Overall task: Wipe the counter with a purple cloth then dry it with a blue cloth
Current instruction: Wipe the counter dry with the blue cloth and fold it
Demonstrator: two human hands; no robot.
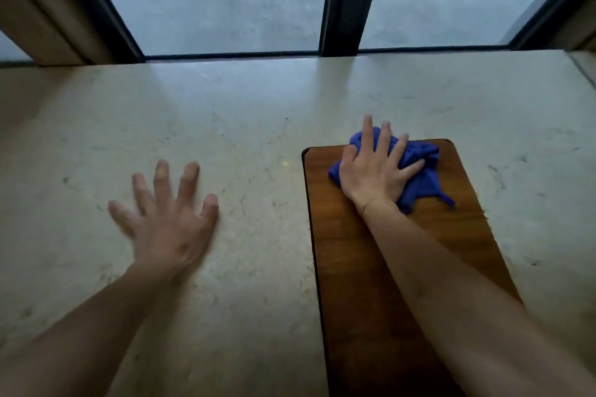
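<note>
The right hand lies flat on a bunched cloth at the far end of a narrow brown wooden worktop. Its fingers are spread and nearly straight, pressing down on the fabric, not curled round it, so its grip is open. The cloth reads as blue-violet in this light; whether it is the purple one or the blue one cannot be told for sure, and no second cloth shows. Its far edge hangs slightly past the worktop's end, over the pale stone floor below.

The left hand is spread, fingers straight, holding nothing, its grip open. It is blurred and hovers over the floor to the left, well apart from the worktop.

To do this stroke well, I would judge that the palm should keep even pressure across the whole wad. The stroke should pull back along the length of the wood in overlapping passes, taking in the long edges and rounded corners. The loose tail at the cloth's near right side could drag and leave streaks, so tucking it under the palm would help. The free hand could steady the worktop's edge.

No brand, label or writing can be read anywhere, on cloth, wood, floor or the dark window frames beyond.
</note>
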